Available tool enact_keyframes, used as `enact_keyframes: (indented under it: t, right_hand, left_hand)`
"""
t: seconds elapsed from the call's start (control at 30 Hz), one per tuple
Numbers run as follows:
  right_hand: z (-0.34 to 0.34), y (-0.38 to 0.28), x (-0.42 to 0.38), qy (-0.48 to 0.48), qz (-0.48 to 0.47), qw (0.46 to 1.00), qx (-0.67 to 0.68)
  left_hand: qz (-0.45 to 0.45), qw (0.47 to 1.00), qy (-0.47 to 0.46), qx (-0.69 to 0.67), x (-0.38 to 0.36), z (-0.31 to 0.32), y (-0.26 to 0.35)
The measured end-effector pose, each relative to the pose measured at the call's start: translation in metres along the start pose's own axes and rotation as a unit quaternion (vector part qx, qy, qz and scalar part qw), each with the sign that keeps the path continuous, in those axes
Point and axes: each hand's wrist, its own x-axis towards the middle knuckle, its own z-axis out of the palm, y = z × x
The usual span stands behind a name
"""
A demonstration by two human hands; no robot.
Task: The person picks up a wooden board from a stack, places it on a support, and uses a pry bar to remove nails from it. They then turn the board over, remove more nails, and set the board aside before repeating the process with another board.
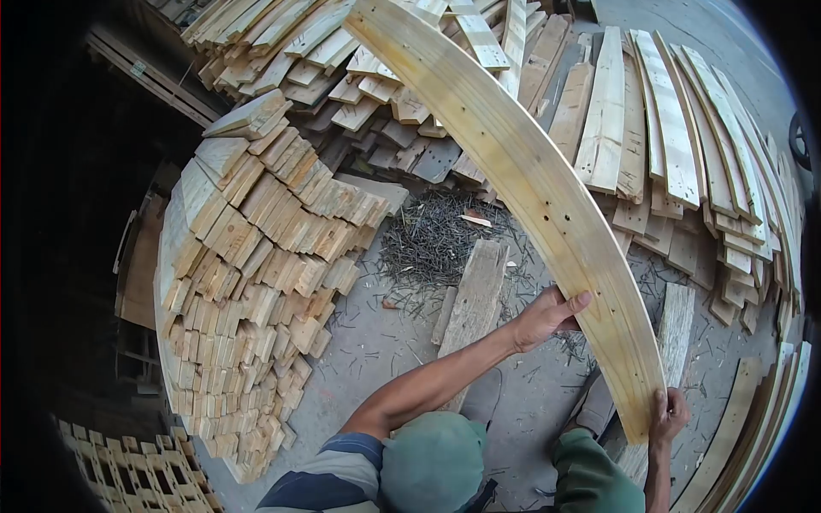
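Note:
A long, pale wooden board (522, 179) dotted with nail holes is tilted up across the view. It looks curved through the wide lens. My left hand (552, 318) grips its left edge below the middle, thumb on the face and the other fingers hidden behind. Near the lower end, my right hand (670, 416) is closed on the right edge. Behind the board, a weathered plank (475, 295) lies on the floor, and another weathered plank (676, 329) shows to the right. A heap of loose nails (436, 239) sits beyond the first plank.
Stacked short wood pieces (265, 282) rise on the left. Long planks are piled at the back (333, 43) and right (684, 145). Several boards (744, 427) stand at lower right. Scattered nails lie on the concrete floor (368, 342). Green cloth (599, 474) shows at the bottom.

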Motion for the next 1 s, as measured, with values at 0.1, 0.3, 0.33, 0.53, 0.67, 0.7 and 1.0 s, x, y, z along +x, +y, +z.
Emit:
enact_keyframes:
  t: [0.1, 0.3, 0.33, 0.53, 0.67, 0.7, 1.0]
  right_hand:
    - [-0.006, 0.026, -0.012, -0.017, -0.017, 0.998, -0.062]
    - [-0.017, 0.007, 0.049, -0.089, -0.118, 0.978, -0.145]
    - [-0.011, 0.001, 0.062, -0.116, -0.146, 0.967, -0.174]
    - [0.051, -0.02, 0.126, -0.176, -0.181, 0.957, -0.146]
    - [0.093, -0.04, 0.159, -0.163, -0.2, 0.955, -0.145]
    - [0.103, -0.049, 0.163, -0.163, -0.201, 0.957, -0.127]
    - [0.159, -0.197, 0.218, -0.407, -0.103, 0.907, 0.038]
  left_hand:
    - [-0.068, 0.997, -0.019, -0.015, 0.017, -0.026, -0.046]
    - [-0.071, 0.989, 0.005, -0.126, 0.006, -0.069, -0.099]
    - [-0.069, 0.99, 0.009, -0.124, 0.005, -0.078, -0.1]
    - [-0.041, 0.987, 0.062, -0.143, 0.004, -0.135, -0.092]
    - [-0.015, 0.987, 0.096, -0.129, 0.024, -0.168, -0.064]
    - [0.031, 0.981, 0.141, -0.126, 0.028, -0.17, -0.055]
    - [0.247, 0.91, 0.33, -0.055, 0.002, -0.256, 0.053]
